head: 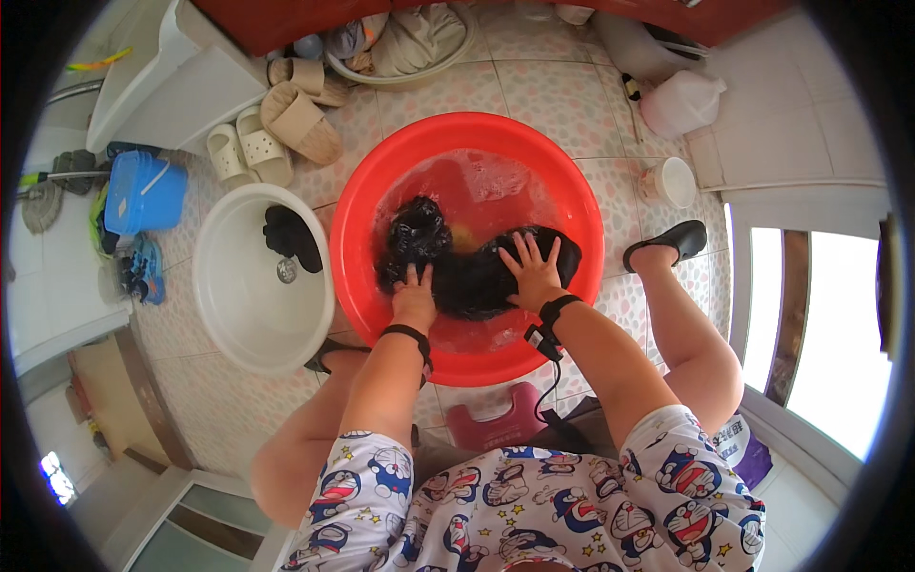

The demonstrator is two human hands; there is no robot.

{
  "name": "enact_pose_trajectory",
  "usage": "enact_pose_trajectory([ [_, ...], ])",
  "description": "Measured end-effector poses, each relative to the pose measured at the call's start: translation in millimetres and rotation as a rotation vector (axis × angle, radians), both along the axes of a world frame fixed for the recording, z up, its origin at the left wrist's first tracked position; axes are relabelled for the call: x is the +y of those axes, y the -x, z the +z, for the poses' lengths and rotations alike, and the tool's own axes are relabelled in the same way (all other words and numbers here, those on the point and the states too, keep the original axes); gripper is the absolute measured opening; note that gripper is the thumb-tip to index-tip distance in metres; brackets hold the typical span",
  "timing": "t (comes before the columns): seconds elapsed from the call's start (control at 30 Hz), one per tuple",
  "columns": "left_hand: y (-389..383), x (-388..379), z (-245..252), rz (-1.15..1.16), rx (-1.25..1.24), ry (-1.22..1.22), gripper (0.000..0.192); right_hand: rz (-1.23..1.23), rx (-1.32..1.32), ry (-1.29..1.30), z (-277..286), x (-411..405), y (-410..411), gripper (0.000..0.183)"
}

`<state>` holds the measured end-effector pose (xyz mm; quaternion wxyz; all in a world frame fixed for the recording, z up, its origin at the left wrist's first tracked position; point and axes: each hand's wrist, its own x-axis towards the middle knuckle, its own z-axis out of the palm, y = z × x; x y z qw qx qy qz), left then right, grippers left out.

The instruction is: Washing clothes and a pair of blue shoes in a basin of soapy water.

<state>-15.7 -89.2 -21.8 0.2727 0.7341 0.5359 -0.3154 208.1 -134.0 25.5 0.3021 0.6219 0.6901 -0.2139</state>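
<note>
A large red plastic basin (468, 136) stands on the tiled floor before me, with sudsy water in it. Wet black cloth (465, 282) lies across the water, bunched up at the left and spread flat toward the right rim. My right hand (532, 272) presses on the flat right part, its fingers spread. At the left, my left hand (414, 293) rests against the lower edge of the bunched part; its fingertips touch the wet cloth, and whether they pinch it cannot be seen. Both wrists wear black straps, and a cable hangs from the right one.
Left of the red basin stands a white basin (236, 286) with a black cloth (294, 236) inside. Slippers (300, 121), a blue bucket (146, 193) and a laundry tub (407, 75) lie beyond. A small white tub (672, 182) and a plastic jug (683, 104) stand right. A pink stool (497, 422) is below.
</note>
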Motion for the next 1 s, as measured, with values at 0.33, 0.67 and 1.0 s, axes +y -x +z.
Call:
enact_pose_trajectory([
  [0.33,-17.1,12.1,1.4,0.012,-0.059,0.183,0.079,0.248,-0.264,0.141,-46.8,18.4,7.5,0.069],
  [0.67,-23.7,14.6,-12.2,-0.147,-0.002,0.343,0.072,-0.005,0.19,-0.395,-78.5,70.0,3.1,0.031],
  [1.0,-8.8,17.5,5.4,0.136,-0.213,0.119,0.051,-0.02,0.508,-0.496,1.2,89.9,23.3,0.021],
])
